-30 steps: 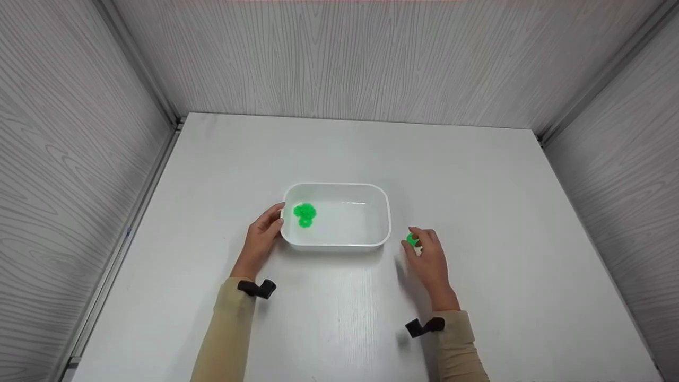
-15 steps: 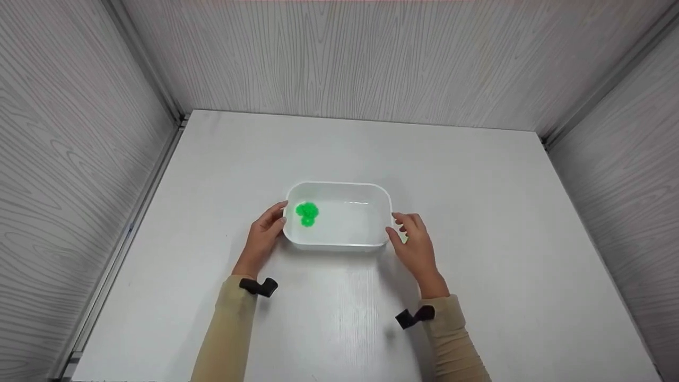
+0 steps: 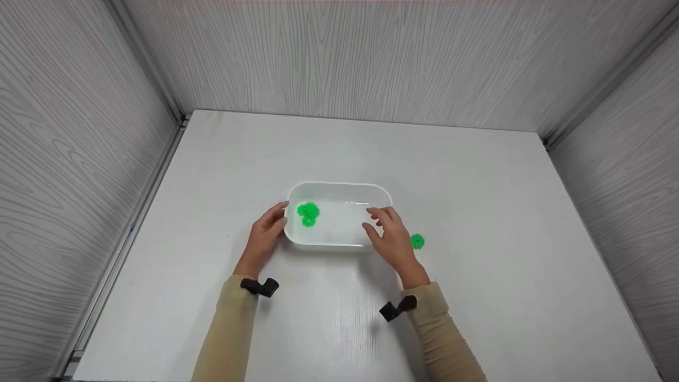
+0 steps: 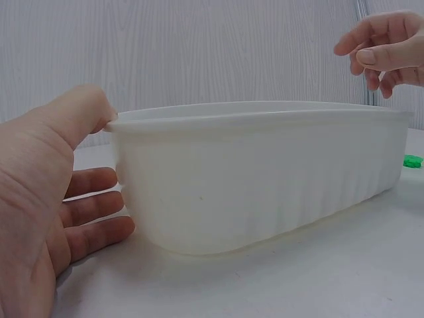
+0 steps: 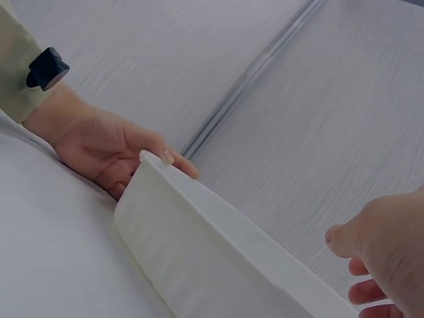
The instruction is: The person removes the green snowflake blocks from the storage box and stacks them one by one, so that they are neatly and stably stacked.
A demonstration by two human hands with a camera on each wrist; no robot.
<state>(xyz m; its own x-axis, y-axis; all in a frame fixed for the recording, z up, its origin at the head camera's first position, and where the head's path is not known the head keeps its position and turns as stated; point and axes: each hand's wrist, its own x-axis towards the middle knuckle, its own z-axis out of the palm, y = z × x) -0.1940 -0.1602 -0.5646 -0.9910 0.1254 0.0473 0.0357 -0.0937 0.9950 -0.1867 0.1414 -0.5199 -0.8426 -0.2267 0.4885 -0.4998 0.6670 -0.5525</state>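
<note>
A white plastic tub [image 3: 339, 245] with rounded corners stands on the white table. Several small green scalloped discs [image 3: 308, 212] lie clustered inside it, towards its left end. My left hand [image 3: 265, 235] holds that end, with the thumb and a finger at the rim; the left wrist view has the other fingers beside the end wall [image 4: 172, 185]. Over the tub's right end hovers my right hand [image 3: 391, 239], its fingers loosely bent and nothing between them. One more green disc [image 3: 418, 241] lies on the table just right of the right hand, outside the tub.
Grey wood-grain panels [image 3: 339, 58] rise behind the table [image 3: 467, 175] and along both sides. Each sleeve has a black wrist device, one at the left cuff [image 3: 260, 287] and one at the right cuff [image 3: 398, 307].
My right hand has moved left from the loose green disc to above the tub's right end. That disc has come into full view on the table. The left hand keeps its place at the tub.
</note>
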